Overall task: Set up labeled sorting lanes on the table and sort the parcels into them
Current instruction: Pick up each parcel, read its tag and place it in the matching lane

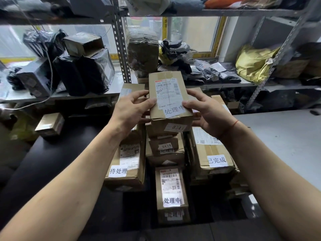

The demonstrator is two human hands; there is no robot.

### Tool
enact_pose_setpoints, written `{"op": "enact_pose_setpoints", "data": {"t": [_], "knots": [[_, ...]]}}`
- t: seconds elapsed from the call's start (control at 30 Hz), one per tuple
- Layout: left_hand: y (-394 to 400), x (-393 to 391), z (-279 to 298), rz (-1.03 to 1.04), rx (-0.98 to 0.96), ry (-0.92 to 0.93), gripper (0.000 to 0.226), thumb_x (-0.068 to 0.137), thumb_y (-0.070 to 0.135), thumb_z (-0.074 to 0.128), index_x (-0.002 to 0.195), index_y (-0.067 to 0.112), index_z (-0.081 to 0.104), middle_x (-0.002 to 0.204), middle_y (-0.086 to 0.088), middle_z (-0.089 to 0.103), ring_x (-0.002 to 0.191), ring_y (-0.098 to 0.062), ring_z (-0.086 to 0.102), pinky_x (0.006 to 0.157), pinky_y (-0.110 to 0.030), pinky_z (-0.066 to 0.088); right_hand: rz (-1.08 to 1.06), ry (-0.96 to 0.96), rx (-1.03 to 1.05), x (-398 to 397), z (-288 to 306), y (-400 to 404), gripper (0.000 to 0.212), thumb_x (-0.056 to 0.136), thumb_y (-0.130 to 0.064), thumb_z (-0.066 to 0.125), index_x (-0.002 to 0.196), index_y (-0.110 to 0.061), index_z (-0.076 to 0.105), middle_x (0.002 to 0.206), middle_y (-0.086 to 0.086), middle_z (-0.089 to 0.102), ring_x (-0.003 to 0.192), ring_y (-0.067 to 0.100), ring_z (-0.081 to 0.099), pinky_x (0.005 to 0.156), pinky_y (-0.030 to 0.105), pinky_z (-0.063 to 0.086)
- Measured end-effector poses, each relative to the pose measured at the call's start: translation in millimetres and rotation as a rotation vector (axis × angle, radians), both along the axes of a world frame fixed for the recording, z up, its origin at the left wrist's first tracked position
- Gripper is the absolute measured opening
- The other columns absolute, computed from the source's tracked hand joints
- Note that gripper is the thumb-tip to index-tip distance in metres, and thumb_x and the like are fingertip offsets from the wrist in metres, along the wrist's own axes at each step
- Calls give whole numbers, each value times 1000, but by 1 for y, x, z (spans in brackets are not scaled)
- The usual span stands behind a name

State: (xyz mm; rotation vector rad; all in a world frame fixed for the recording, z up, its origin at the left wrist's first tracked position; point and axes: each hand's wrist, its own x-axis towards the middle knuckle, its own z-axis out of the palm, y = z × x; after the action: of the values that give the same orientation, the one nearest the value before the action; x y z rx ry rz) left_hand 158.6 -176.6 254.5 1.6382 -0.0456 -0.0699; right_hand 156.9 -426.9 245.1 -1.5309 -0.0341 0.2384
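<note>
A small cardboard parcel (167, 87) with a shipping label and a white tag reading 处理中 is held above the middle stack. My left hand (132, 110) grips its left side and my right hand (206, 112) grips its right side. Below it runs the middle lane of stacked boxes (171, 186), also tagged 处理中. The left lane box (128, 164) carries a 待处理 tag. The right lane box (213, 153) carries a 已完成 tag. All three lanes sit on a dark table (52, 162).
Metal shelving (121, 49) behind the lanes holds black-wrapped parcels (78, 72), grey mailer bags (208, 70) and a yellow bag (251, 63). A small box (50, 125) sits at the table's far left. A pale grey surface (286, 136) lies to the right.
</note>
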Motion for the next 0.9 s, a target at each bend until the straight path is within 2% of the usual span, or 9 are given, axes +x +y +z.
{"op": "enact_pose_setpoints", "data": {"t": [0.1, 0.23, 0.3, 0.5, 0.6, 0.7, 0.8, 0.9], "knots": [[-1, -18, -1, 35, 16, -10, 55, 95, 27, 79, 146, 19, 59, 110, -1, 81, 89, -20, 80, 66, -33, 63, 29, 4, -12, -22, 0, -6, 57, 96, -22, 72, 149, -31, 54, 121, 8, 77, 108, 29, 75, 99, 59, 57], [0, -43, -6, 3, 31, 4, 58, 95, 23, 79, 148, 16, 57, 115, -4, 80, 95, -23, 80, 77, -45, 66, 48, 22, -31, -54, 3, -9, 51, 99, -16, 69, 145, -34, 54, 119, 11, 78, 116, 35, 72, 105, 67, 51], [2, -55, -6, -38, 43, 17, 58, 95, 19, 78, 149, 14, 57, 116, -5, 79, 98, -22, 80, 77, -44, 67, 50, 27, -37, -72, 4, -9, 50, 99, -13, 68, 143, -34, 55, 120, 11, 78, 117, 35, 72, 104, 68, 51], [10, -93, -12, -161, 50, 43, 49, 94, 12, 78, 141, 16, 63, 114, -7, 78, 97, -23, 79, 73, -38, 66, 47, 53, -56, -126, 0, -3, 62, 95, -10, 70, 150, -28, 48, 122, 12, 77, 114, 33, 74, 100, 61, 57], [17, -110, -21, -202, 77, 56, 47, 92, 12, 80, 137, 18, 65, 112, -6, 79, 97, -22, 79, 72, -39, 66, 51, 79, -53, -151, -5, 3, 69, 91, -11, 72, 151, -31, 46, 122, 12, 77, 113, 32, 75, 91, 53, 63], [20, -123, -32, -204, 159, 69, 56, 89, 14, 84, 141, 18, 63, 111, -5, 78, 95, -20, 79, 71, -41, 67, 51, 106, -40, -170, -18, 8, 77, 85, -10, 74, 154, -30, 44, 121, 13, 77, 112, 32, 75, 84, 42, 65], [21, -135, -40, -196, 225, 109, 63, 88, 13, 85, 146, 15, 59, 113, -8, 75, 94, -22, 79, 71, -44, 67, 36, 146, -46, -185, -30, 10, 82, 81, -11, 77, 154, -30, 45, 115, 10, 79, 110, 31, 76, 83, 44, 65], [21, -149, -45, -219, 250, 165, 56, 89, 11, 84, 139, 15, 60, 113, -8, 74, 97, -24, 78, 73, -46, 67, 47, 192, -37, -196, -42, 10, 78, 85, -8, 77, 152, -33, 46, 120, 12, 77, 112, 33, 75, 88, 52, 63]]}}
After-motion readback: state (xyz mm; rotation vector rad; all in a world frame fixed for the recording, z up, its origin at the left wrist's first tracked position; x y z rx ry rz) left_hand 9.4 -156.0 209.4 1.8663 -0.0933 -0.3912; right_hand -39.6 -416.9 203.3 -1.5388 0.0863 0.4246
